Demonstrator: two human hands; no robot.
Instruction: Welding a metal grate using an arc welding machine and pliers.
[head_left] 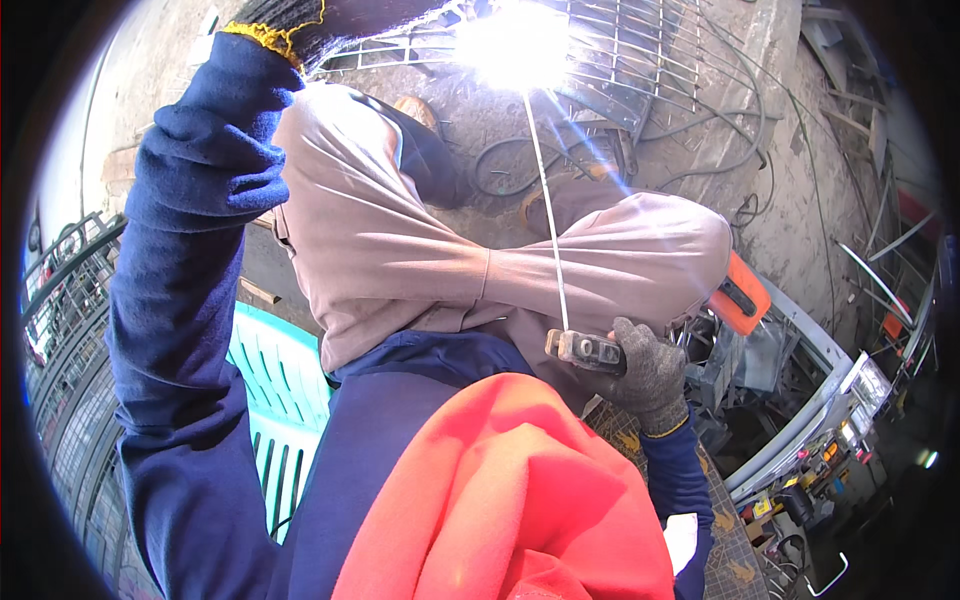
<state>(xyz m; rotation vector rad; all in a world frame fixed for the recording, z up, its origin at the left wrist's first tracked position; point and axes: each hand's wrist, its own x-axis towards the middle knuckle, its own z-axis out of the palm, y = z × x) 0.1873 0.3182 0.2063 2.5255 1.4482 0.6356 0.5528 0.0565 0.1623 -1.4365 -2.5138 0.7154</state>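
My right hand, in a grey knit glove, is closed around the handle of a welding electrode holder. A long thin welding rod runs up from its jaw into a blinding white arc. Beneath the glare lies a metal grid of crossed bars, partly washed out. At the top edge is my left hand, in a dark glove with a yellow cuff. Its fingers are cut off or lost against a dark shape beside the arc, so their grip is hidden.
A cable loops over the concrete floor. An orange-and-black handled tool is beside my right knee. Scrap metal and tools crowd the right side. Below me is a turquoise plastic seat; metal racks stand at left.
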